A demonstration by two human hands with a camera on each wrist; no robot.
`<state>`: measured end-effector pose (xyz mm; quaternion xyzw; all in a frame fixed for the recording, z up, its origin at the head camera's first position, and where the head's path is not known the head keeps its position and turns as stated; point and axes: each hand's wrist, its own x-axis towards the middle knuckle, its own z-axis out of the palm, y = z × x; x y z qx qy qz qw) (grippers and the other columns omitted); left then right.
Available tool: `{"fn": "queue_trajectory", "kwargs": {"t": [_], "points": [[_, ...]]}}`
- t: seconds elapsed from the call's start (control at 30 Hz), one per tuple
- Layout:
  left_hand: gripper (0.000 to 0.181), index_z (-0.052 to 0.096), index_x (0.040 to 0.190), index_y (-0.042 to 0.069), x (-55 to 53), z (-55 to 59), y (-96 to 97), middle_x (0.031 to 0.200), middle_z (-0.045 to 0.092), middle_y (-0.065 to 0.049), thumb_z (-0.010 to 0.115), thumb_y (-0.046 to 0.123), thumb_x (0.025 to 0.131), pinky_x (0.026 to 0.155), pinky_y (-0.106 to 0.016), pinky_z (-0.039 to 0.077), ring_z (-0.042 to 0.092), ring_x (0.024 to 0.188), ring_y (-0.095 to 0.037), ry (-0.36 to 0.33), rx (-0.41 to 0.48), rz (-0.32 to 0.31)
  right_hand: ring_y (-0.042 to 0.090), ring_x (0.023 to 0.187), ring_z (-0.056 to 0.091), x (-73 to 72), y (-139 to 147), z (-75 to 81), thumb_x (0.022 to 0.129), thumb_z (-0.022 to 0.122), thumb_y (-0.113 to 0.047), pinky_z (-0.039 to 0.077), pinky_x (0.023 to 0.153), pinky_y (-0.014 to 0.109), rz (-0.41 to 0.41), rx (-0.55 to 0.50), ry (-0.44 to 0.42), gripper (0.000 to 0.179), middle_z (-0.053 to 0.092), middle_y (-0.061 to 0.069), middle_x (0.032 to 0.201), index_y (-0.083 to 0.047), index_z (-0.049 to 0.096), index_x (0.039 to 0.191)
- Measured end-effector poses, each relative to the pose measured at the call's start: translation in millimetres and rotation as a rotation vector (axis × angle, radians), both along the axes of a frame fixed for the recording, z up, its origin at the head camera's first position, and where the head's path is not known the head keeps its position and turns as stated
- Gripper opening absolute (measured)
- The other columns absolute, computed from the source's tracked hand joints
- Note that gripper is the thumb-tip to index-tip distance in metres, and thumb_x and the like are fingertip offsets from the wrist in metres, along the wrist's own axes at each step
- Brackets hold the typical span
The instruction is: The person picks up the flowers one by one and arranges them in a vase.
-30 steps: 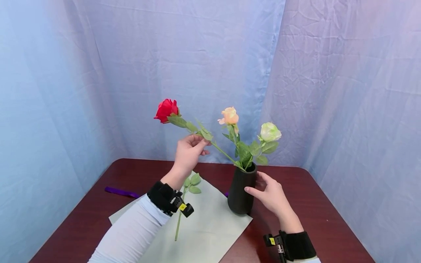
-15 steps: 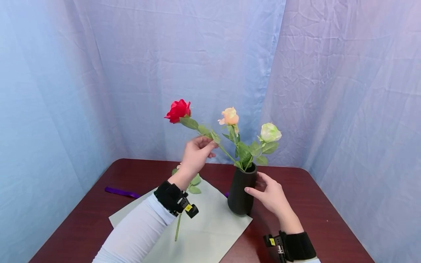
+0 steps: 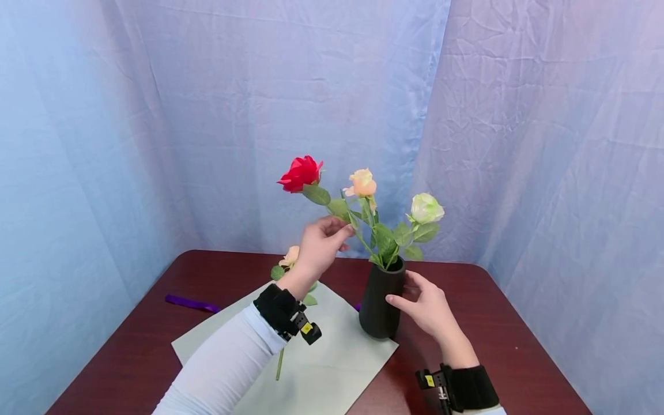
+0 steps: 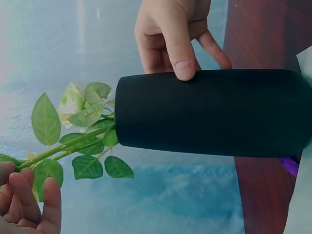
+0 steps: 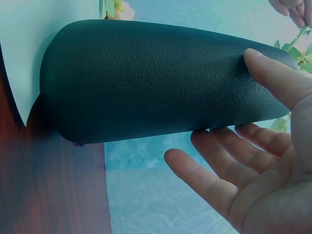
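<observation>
My left hand [image 3: 321, 245] pinches the stem of a red rose [image 3: 301, 174], whose bloom leans to the left while the stem's lower end enters the mouth of a black vase [image 3: 380, 300]. Around the vase's upper right side, my right hand [image 3: 427, 302] holds it, thumb in front and fingers behind, as the right wrist view shows. The vase stands upright with a peach rose [image 3: 362, 183] and a pale green rose [image 3: 426, 208] in it. In the left wrist view, leafy stems [image 4: 80, 139] come out of the vase's mouth.
A sheet of pale paper [image 3: 332, 351] lies under the vase's left side. Another peach rose [image 3: 290, 256] rests across it, partly hidden by the left arm. A purple ribbon [image 3: 192, 303] lies on the dark red table [image 3: 519, 346], with curtains behind.
My left hand has moved right, bringing the red rose closer to upright and nearer the peach rose. The right hand and vase have stayed in place.
</observation>
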<state>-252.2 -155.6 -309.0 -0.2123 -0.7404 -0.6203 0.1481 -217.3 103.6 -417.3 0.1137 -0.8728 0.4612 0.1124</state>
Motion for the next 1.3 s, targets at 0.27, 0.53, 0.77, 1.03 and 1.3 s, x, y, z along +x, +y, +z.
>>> {"fn": "queue_trajectory", "kwargs": {"t": [0.27, 0.53, 0.77, 1.03, 1.3], "points": [[0.017, 0.073, 0.099, 0.005, -1.3, -4.5, 8.6, 0.09, 0.075, -0.005, 0.07, 0.021, 0.097, 0.071, -0.036, 0.059, 0.07, 0.068, -0.019, 0.021, -0.04, -0.013, 0.031, 0.117, 0.065, -0.3, 0, 0.4, 0.087, 0.083, -0.038, 0.055, 0.09, 0.049, -0.005, 0.006, -0.002, 0.075, 0.063, 0.014, 0.133, -0.01, 0.05, 0.148], [0.014, 0.073, 0.098, 0.006, -2.0, -11.1, 17.8, 0.087, 0.073, -0.004, 0.071, 0.02, 0.097, 0.07, -0.036, 0.059, 0.071, 0.07, -0.025, 0.01, -0.073, -0.026, 0.032, 0.117, 0.065, 0.0, 0, -0.3, 0.087, 0.083, -0.037, 0.055, 0.09, 0.049, -0.001, 0.0, -0.001, 0.074, 0.063, 0.015, 0.134, -0.01, 0.05, 0.148], [0.013, 0.073, 0.095, 0.006, -3.6, -17.6, 21.2, 0.085, 0.071, -0.004, 0.071, 0.018, 0.097, 0.071, -0.037, 0.06, 0.071, 0.07, -0.024, -0.016, -0.085, -0.022, 0.033, 0.118, 0.065, 0.5, -3, 1.1, 0.087, 0.083, -0.036, 0.056, 0.089, 0.049, 0.011, 0.0, 0.008, 0.073, 0.063, 0.015, 0.135, -0.011, 0.051, 0.147], [0.014, 0.074, 0.096, 0.006, -3.7, -22.2, 24.4, 0.086, 0.072, -0.003, 0.071, 0.019, 0.097, 0.068, -0.031, 0.059, 0.071, 0.071, -0.026, -0.018, -0.1, -0.035, 0.033, 0.118, 0.064, 1.3, -2, 1.3, 0.087, 0.082, -0.038, 0.056, 0.088, 0.048, 0.007, 0.006, 0.004, 0.074, 0.063, 0.015, 0.135, -0.01, 0.05, 0.148], [0.013, 0.074, 0.093, 0.008, -3.6, -22.8, 32.0, 0.084, 0.073, -0.003, 0.071, 0.02, 0.096, 0.065, -0.032, 0.057, 0.07, 0.069, -0.027, 0.004, -0.143, -0.026, 0.033, 0.117, 0.065, 1.5, -1, 0.3, 0.087, 0.082, -0.036, 0.056, 0.088, 0.048, 0.005, 0.002, 0.013, 0.073, 0.063, 0.015, 0.133, -0.01, 0.051, 0.147]]}}
